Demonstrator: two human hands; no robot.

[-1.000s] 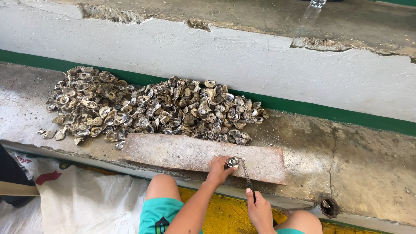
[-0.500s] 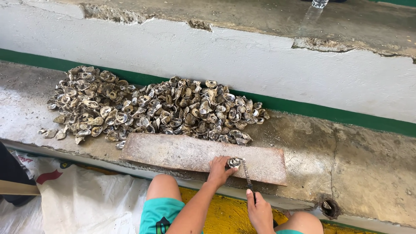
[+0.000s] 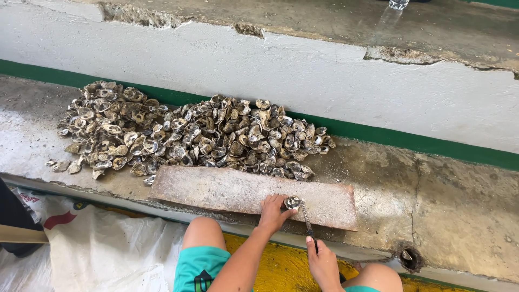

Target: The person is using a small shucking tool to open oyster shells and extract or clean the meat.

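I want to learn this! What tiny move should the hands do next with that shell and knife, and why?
Probably push the knife tip a little deeper and twist. The left hand pins one oyster on the board, and the right hand aims the blade at its edge, but the shell looks shut.

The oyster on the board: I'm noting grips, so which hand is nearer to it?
Left. The left hand holds the oyster down on the board; the right hand is farther back, gripping the knife.
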